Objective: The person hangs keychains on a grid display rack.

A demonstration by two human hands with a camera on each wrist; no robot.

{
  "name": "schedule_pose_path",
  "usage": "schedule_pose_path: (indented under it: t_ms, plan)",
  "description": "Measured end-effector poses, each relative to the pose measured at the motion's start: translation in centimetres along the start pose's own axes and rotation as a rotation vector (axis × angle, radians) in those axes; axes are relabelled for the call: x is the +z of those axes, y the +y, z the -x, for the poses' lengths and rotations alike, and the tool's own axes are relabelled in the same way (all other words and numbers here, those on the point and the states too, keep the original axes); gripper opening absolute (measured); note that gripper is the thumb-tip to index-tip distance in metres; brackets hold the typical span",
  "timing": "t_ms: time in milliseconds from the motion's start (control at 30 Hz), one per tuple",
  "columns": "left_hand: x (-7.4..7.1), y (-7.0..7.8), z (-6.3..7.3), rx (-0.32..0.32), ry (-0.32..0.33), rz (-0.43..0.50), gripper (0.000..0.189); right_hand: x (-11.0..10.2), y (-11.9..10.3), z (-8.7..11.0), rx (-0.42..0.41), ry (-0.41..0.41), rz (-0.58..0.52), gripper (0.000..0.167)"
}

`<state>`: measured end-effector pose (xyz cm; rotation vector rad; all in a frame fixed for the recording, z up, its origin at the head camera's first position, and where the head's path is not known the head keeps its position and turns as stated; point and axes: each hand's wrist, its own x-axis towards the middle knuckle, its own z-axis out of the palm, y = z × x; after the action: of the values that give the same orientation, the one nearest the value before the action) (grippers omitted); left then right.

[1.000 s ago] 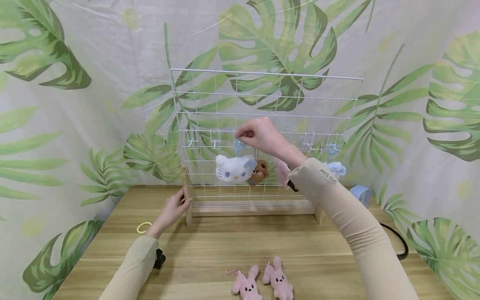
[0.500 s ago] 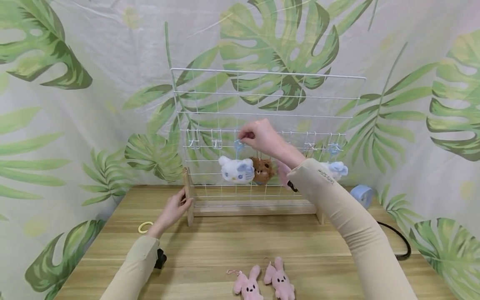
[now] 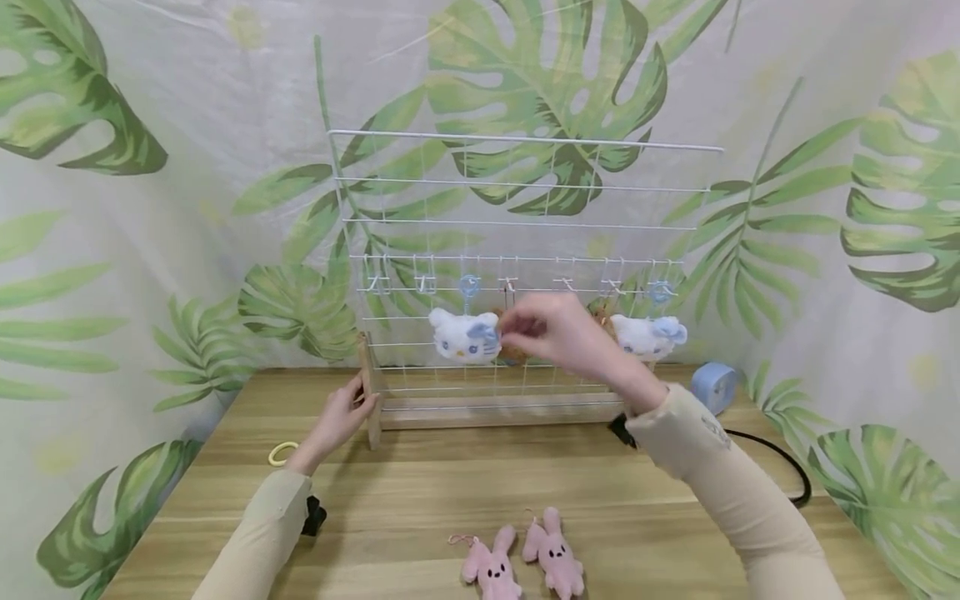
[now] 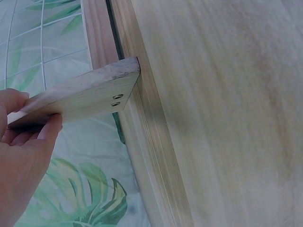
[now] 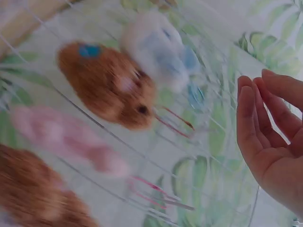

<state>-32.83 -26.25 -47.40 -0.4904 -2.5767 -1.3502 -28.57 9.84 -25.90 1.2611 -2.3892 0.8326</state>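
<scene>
My left hand [image 3: 333,421] grips the upright wooden end piece [image 4: 90,92] of a white wire grid rack [image 3: 525,142], thumb and fingers on opposite sides. In the head view my right hand [image 3: 562,337] is in front of the rack, just right of a white cat-head plush keychain [image 3: 453,335] hanging by a blue ring [image 3: 469,286]. The right wrist view shows that hand's bent fingers with thumb and fingertips close together and nothing between them. Beside the cat hang a brown bear plush [image 5: 106,85], a pink plush [image 5: 61,135] and another brown plush [image 5: 38,189], partly cut off.
A second white cat plush [image 3: 641,333] hangs at the rack's right. Two pink rabbit plush keychains, one left [image 3: 497,571] and one right [image 3: 558,558], lie at the table's front. A yellow ring [image 3: 282,452], blue tape roll [image 3: 713,387] and black cord [image 3: 787,462] are on the table.
My right hand has let go of the white cat plush's blue ring and moved down and to the right. The cat plush stays hanging. My left hand keeps its grip on the end piece.
</scene>
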Motion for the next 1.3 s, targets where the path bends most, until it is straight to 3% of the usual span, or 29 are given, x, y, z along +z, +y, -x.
schedule_pose_path:
  t_ms: [167,400,567,900,1300]
  plan:
    - [0.1,0.0,-0.1,0.002,0.003,-0.031,0.039,3.3,1.8,4.4,-0.009,-0.103,-0.010,0.010]
    - [0.0,-0.1,0.1,-0.008,0.007,-0.036,0.042,8.7,5.4,10.1,0.149,-0.276,-0.129,0.005]
    - [0.0,0.1,0.0,-0.013,0.009,-0.034,0.048,11.5,7.5,12.8,0.236,-0.363,-0.165,0.007]
    - [0.0,0.4,-0.1,-0.018,0.015,-0.067,0.048,14.1,8.5,14.5,0.365,-0.501,-0.307,0.006]
    - [0.0,0.3,-0.1,-0.024,0.008,-0.076,0.051,15.3,8.5,14.5,0.393,-0.527,-0.220,0.007]
